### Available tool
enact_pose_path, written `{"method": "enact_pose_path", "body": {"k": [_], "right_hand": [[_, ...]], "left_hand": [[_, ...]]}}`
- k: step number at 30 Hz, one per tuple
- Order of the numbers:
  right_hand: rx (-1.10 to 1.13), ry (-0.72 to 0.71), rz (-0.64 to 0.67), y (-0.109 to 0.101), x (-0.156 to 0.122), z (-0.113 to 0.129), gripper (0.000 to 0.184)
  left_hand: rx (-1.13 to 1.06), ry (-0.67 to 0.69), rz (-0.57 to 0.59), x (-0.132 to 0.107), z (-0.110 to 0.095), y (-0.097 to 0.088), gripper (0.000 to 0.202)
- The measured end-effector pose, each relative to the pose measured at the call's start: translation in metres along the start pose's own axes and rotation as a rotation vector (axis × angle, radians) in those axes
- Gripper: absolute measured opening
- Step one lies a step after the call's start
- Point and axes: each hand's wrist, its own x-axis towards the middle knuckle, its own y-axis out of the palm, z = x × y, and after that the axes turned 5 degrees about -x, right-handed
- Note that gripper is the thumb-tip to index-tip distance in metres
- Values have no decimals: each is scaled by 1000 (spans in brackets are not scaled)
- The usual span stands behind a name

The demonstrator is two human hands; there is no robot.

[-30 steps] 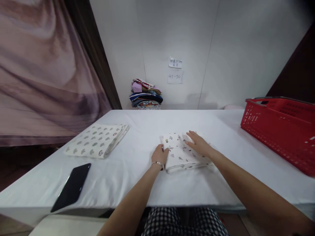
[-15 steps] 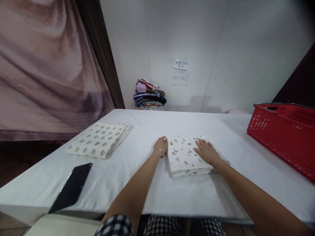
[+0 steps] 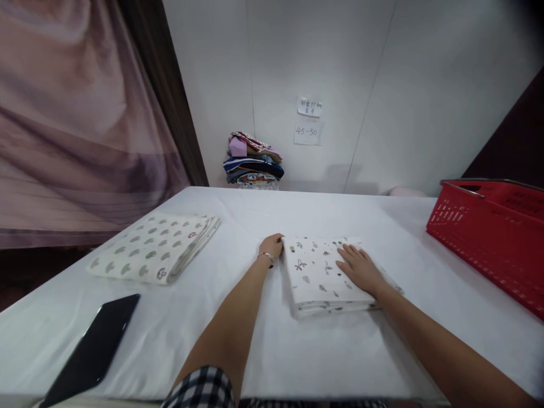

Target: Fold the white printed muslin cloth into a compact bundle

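A folded white cloth (image 3: 317,280) with small leaf and plant prints lies flat on the white table, its layers showing along the near edge. My left hand (image 3: 271,247), with a bracelet at the wrist, has its fingers curled at the cloth's far left corner and grips it there; the fingertips are partly hidden. Spread flat on the right part of the cloth is my right hand (image 3: 360,268), fingers apart and pointing to the far left. A second folded cloth (image 3: 157,246), cream with mushroom prints, rests farther left.
A black tablet or large phone (image 3: 93,348) lies at the table's near left. On the right stands a red plastic basket (image 3: 493,232). Beyond the table's far edge, a stack of folded fabrics (image 3: 254,164) sits against the wall, left of paper notes (image 3: 308,131).
The view has shifted slightly, so the mushroom-print cloth and the black device appear lower and farther left. Both hands remain on the leaf-print cloth in nearly the same places.
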Motion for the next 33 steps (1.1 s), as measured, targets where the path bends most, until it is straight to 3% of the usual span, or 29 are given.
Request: {"method": "enact_pose_path", "body": {"k": [6,14,19,24,28,33], "right_hand": [[31,-12,-21,2,0,-2,56],[16,-30,-57,4,0,-3,57],[10,-23,-53,4,1,-2,57],[18,-12,-50,3,2,-1,56],[23,7,-16,-1,1,2,56],[47,38,93,-17,6,9,56]], "left_hand": [[-34,26,16,11,7,-3,31],[-67,32,25,4,8,-9,32],[-7,37,-97,-15,-22,-20,39],[256,427,12,-54,-60,10,55],[448,378,160,-74,-52,38,70],[519,353,180,-74,-40,44,71]]}}
